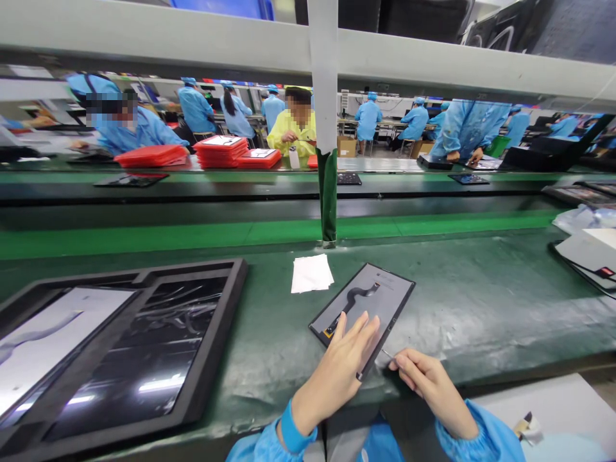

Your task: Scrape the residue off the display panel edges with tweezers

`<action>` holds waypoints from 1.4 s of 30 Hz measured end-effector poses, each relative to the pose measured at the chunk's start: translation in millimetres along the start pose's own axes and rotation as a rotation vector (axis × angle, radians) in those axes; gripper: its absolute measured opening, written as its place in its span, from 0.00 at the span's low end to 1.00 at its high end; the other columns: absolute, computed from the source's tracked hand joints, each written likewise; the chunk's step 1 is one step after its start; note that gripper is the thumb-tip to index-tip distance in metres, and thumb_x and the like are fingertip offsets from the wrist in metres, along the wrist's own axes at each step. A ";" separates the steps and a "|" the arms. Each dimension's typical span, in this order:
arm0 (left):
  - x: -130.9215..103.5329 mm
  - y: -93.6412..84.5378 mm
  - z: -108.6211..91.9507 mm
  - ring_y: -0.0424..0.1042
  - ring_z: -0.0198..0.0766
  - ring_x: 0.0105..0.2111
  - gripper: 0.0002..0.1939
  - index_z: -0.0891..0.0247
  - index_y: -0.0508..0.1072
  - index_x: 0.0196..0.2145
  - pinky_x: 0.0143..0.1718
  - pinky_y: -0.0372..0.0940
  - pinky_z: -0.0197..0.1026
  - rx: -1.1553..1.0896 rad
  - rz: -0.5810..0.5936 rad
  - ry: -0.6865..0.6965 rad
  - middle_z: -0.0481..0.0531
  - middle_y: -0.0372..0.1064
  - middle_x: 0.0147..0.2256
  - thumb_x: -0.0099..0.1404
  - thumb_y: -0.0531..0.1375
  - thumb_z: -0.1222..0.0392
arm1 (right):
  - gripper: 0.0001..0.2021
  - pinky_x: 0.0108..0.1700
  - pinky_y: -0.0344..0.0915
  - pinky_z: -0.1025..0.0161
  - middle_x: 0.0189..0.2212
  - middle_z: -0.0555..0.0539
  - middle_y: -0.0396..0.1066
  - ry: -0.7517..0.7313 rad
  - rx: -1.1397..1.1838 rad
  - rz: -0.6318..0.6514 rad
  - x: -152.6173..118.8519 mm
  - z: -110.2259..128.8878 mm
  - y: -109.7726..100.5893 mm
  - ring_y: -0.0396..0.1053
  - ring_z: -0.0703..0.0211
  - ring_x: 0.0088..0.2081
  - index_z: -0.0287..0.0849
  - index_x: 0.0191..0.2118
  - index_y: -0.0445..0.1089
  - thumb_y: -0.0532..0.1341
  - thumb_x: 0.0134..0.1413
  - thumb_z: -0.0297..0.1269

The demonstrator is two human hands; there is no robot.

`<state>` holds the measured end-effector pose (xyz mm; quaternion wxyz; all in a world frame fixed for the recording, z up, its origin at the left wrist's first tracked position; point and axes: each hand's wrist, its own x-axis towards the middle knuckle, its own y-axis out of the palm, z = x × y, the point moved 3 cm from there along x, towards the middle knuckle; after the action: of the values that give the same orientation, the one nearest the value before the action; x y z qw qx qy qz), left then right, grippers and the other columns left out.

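Observation:
A flat display panel [384,287] with a grey back and black edges lies tilted on the green mat. A dark ribbon cable [355,296] runs across its back. My left hand [339,359] rests on the panel's lower part, fingers spread. Beside the panel's right edge, my right hand [426,378] pinches a thin metal tool [387,354], whose tip is at or near that edge. A small stack of white paper [312,273] lies just left of the panel's upper end.
At the left, a black foam tray [235,282] holds two panels. A post [328,192] rises behind the papers. Grey sheets [590,253] lie at the right edge. Beyond the green strip are red stacks [220,152] and several people in blue.

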<state>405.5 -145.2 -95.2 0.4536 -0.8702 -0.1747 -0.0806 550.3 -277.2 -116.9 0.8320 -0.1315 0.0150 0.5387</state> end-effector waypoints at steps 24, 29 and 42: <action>0.6 -0.1 0.6 0.47 0.47 0.70 0.54 0.53 0.32 0.71 0.66 0.42 0.72 0.017 -0.034 0.031 0.61 0.55 0.67 0.53 0.48 0.84 | 0.31 0.25 0.47 0.64 0.16 0.57 0.49 -0.007 0.029 -0.047 -2.9 7.2 -5.2 0.47 0.66 0.21 0.40 0.29 0.73 0.56 0.56 0.68; 0.7 -0.4 0.9 0.46 0.47 0.70 0.55 0.54 0.32 0.72 0.67 0.41 0.71 0.019 -0.017 0.025 0.59 0.54 0.68 0.52 0.49 0.84 | 0.31 0.26 0.46 0.64 0.18 0.57 0.49 0.023 0.051 -0.066 -7.9 16.1 -5.3 0.47 0.66 0.22 0.40 0.30 0.74 0.57 0.55 0.68; 1.2 -0.5 1.1 0.45 0.47 0.70 0.58 0.54 0.32 0.71 0.66 0.40 0.72 0.016 0.009 0.014 0.61 0.53 0.68 0.48 0.48 0.84 | 0.32 0.25 0.47 0.65 0.17 0.56 0.50 0.043 0.043 -0.095 -8.7 16.8 -10.5 0.48 0.65 0.22 0.40 0.29 0.74 0.58 0.53 0.70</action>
<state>406.4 -143.7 -95.1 0.4620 -0.8668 -0.1684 -0.0834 554.1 -285.1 -97.1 0.8588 -0.1258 0.0379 0.4951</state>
